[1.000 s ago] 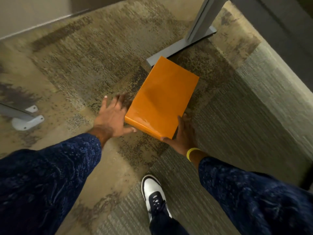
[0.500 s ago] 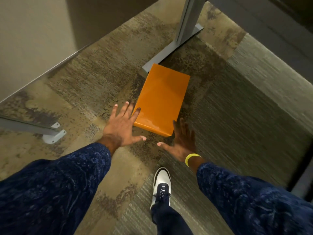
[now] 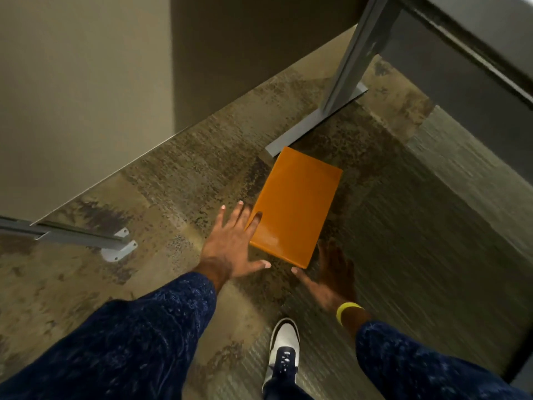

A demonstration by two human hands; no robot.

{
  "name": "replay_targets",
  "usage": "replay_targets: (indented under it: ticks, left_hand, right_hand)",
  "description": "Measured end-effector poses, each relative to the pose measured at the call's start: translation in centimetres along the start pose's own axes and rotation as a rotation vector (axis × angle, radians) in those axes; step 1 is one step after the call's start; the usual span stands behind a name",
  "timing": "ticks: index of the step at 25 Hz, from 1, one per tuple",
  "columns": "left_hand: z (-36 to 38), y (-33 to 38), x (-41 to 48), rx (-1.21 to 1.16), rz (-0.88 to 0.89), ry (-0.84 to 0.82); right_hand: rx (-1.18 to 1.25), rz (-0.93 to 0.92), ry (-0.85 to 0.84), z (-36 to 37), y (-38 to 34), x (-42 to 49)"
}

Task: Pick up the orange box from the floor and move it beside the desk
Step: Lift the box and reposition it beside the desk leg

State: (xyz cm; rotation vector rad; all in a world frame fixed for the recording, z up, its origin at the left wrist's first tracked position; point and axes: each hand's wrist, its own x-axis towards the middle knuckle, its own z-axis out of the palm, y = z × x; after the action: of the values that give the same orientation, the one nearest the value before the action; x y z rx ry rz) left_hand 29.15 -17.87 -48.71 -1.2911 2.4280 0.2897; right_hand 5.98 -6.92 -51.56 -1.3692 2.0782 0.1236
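Observation:
The orange box (image 3: pixel 294 206) lies flat on the carpet, its far corner right by the flat grey foot of the desk leg (image 3: pixel 343 79). My left hand (image 3: pixel 233 243) hovers above the box's near left corner with fingers spread and holds nothing. Just off the box's near right corner is my right hand (image 3: pixel 331 275), also spread and empty, a yellow band on its wrist. Both hands are apart from the box.
The desk top (image 3: pixel 487 30) runs along the upper right. A beige wall (image 3: pixel 86 82) fills the upper left. Another grey furniture foot (image 3: pixel 115 243) sits at left. My white and dark shoe (image 3: pixel 284 350) stands on the carpet below the box.
Both hands let go of the box, which was held up a second ago and now rests on the floor. The hands have drawn back and up, fingers spread.

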Motion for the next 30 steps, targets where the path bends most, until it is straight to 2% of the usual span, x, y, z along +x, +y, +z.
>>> replay_targets:
  ticks: [5, 10, 14, 17, 20, 22, 26, 30]
  left_hand:
    - [-0.1, -2.6, 2.8, 0.016, 0.084, -0.040]
    - [1.5, -4.8, 6.8, -0.045, 0.186, -0.017]
    - [3.9, -5.0, 9.6, 0.003, 0.243, 0.014]
    - [7.7, -5.0, 12.1, -0.038, 0.223, 0.012]
    - [13.9, -3.9, 14.2, -0.102, 0.120, -0.064]
    - [14.7, -4.0, 14.6, -0.128, 0.068, -0.132]
    - [18.4, -4.1, 18.0, -0.399, -0.110, -0.211]
    - [22.0, -3.8, 19.3, -0.737, -0.113, -0.241]
  right_hand:
    - [0.006, 0.079, 0.000, 1.0, -2.3, 1.9]
    - [0.070, 0.190, 0.064, 1.7, -3.4, 4.2]
    - [0.125, 0.275, 0.131, 3.9, -4.0, 6.5]
    - [0.186, 0.288, 0.137, 7.1, -3.1, 10.4]
    - [0.175, 0.312, 0.138, 11.5, -0.8, 13.7]
    - [0.199, 0.288, 0.115, 11.9, -0.2, 14.3]
    - [0.307, 0.306, 0.105, 15.2, 2.4, 17.3]
    - [0.503, 0.350, 0.177, 17.2, 3.8, 18.9]
